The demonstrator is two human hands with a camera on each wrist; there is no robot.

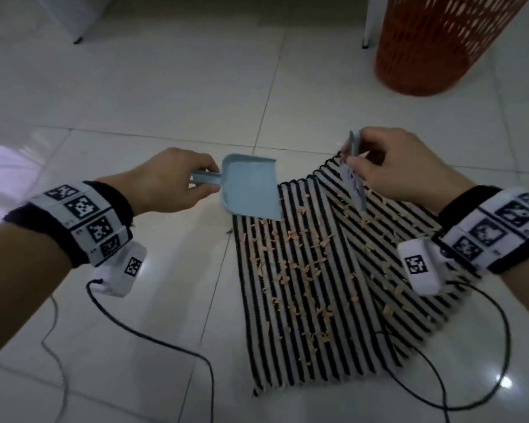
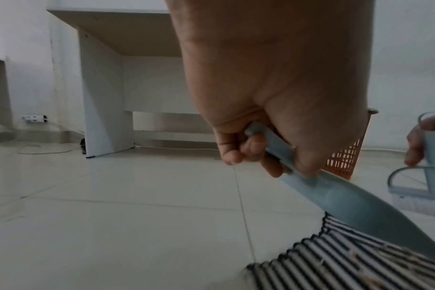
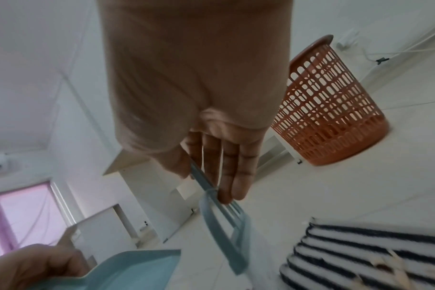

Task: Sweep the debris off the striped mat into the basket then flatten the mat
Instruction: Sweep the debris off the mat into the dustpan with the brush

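A black-and-white striped mat (image 1: 312, 300) lies on the tiled floor, rumpled, with its right part folded over. Orange-tan debris (image 1: 297, 264) is scattered across it. My left hand (image 1: 171, 181) grips the handle of a light blue dustpan (image 1: 251, 187), whose front lip sits at the mat's far left corner. My right hand (image 1: 391, 166) pinches the handle of a small blue brush (image 1: 353, 181) over the mat's far edge. The orange mesh basket (image 1: 440, 44) stands on the floor at the far right. In the left wrist view, fingers curl round the dustpan (image 2: 348, 200) handle.
White tiled floor (image 1: 135, 102) surrounds the mat. Black cables (image 1: 153, 340) from the wrist cameras trail on the floor near me. A white desk (image 2: 107, 94) stands by the wall beyond, and a white furniture leg (image 1: 368, 22) is next to the basket.
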